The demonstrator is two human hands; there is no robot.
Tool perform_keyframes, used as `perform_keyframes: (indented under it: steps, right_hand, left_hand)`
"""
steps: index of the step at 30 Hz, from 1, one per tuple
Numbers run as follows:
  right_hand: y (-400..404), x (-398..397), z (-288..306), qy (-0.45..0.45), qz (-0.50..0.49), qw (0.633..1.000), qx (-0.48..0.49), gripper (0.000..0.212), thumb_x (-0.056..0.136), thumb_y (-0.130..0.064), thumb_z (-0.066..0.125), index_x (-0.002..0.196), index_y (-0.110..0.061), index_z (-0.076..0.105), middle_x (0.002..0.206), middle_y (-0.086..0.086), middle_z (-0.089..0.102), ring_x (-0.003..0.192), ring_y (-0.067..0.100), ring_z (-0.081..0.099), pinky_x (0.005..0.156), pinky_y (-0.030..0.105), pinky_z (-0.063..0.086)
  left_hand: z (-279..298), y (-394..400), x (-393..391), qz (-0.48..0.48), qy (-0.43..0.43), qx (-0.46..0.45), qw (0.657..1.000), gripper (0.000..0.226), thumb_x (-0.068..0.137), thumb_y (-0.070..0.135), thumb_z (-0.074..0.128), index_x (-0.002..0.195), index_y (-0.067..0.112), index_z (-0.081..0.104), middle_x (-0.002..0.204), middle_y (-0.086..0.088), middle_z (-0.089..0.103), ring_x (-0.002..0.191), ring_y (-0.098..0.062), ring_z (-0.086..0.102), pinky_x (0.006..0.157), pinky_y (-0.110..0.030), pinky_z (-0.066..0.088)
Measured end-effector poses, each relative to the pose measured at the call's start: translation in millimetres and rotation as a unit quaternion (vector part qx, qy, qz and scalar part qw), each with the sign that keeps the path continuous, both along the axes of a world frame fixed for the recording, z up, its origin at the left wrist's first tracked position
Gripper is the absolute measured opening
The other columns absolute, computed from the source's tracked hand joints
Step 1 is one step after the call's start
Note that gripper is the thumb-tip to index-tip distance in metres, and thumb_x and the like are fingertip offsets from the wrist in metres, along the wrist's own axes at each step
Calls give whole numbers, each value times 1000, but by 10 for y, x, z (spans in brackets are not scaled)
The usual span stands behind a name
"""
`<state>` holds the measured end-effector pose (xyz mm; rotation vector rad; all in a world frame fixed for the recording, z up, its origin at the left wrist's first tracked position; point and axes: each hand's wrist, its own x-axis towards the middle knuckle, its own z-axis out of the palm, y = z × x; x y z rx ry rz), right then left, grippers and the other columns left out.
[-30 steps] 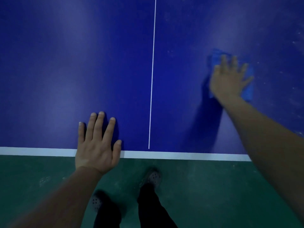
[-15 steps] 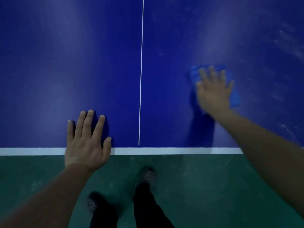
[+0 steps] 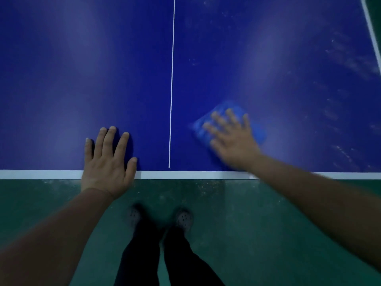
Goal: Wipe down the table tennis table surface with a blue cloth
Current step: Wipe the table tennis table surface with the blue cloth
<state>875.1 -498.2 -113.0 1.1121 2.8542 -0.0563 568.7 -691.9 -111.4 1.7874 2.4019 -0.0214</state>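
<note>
Head view, right hand [image 3: 233, 139] flat on blue cloth [image 3: 257, 131], table [image 3: 61, 58]

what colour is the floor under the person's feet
Dark green floor, with pale dusty specks near the table edge; the head view shows it.

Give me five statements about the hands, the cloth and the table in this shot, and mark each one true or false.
1. The right hand presses the blue cloth flat on the table. True.
2. The left hand holds a second cloth. False: it lies flat and bare at the table's near edge.
3. The cloth is to the right of the white centre line. True.
4. The cloth hangs over the table's near edge. False: it lies wholly on the blue surface, short of the white end line.
5. Pale dusty streaks show on the far right of the table. True.
</note>
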Motion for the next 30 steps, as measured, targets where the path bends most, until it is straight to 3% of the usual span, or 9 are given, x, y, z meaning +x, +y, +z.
perform_keyframes:
  steps: [4,6,10,12,15,18,25,28,30]
  right_hand:
    - [803,280,142,22,-388,920,-54,58,102,-52,16,159,-40,14,169,-5,6,154,32,0,117,70,2]
    - [670,-20,144,38,-436,898,-53,57,104,-50,19,159,-39,14,169,-5,5,154,34,-2,116,70,1]
    - [-287,-829,58,37,-131,990,-25,55,101,-49,26,154,-36,35,164,1,27,151,39,17,116,71,7]
    - [-320,-915,52,25,26,999,-38,51,102,-50,33,150,-36,42,161,0,34,150,38,24,116,70,11]
    - [596,-930,58,-1,-48,999,-19,57,100,-53,24,152,-37,37,162,0,31,151,37,22,114,71,15]
    - [1164,-906,112,-35,-193,979,-50,65,95,-57,4,158,-42,12,168,-7,7,154,30,-2,120,64,-1]
    - [291,-1451,42,19,-68,997,-12,52,103,-49,30,153,-35,35,165,0,26,153,37,13,117,68,7]
    - [880,-1852,7,49,-14,998,-26,52,104,-50,28,154,-37,34,164,-1,28,152,36,16,118,68,7]
    - [1552,-1847,-18,40,-95,995,0,54,101,-49,25,153,-36,37,162,0,32,150,37,22,115,70,14]
  left_hand:
    - [13,-1,1,12,-26,-4,1000,72,94,53,26,154,13,32,162,-17,22,153,-33,11,123,-57,6]
    - [29,19,-10,22,-48,-2,999,71,93,52,29,152,14,36,161,-16,24,153,-32,12,123,-57,7]
    - [84,34,8,30,-65,-6,997,69,93,50,31,150,13,41,159,-16,28,152,-33,16,122,-59,10]
    - [114,94,-11,35,-76,-1,996,67,94,48,31,150,13,43,160,-14,31,151,-33,19,121,-60,10]
    - [98,385,-183,12,-66,-1,998,66,98,46,27,156,15,32,165,-8,22,154,-28,12,122,-60,6]
    - [47,985,-491,1,-65,12,998,68,99,49,20,159,16,23,168,-6,12,155,-26,3,123,-58,4]
    - [-51,2016,-912,-7,-21,-22,1000,74,99,59,2,160,17,0,168,-9,-7,154,-27,-14,122,-57,-5]
    - [-49,1999,-911,-9,-24,-22,999,75,98,59,2,160,18,1,169,-9,-4,154,-28,-12,122,-58,-4]
    - [-35,2003,-912,-11,-25,-27,999,74,98,59,3,160,19,0,168,-9,-4,154,-28,-13,122,-58,-3]
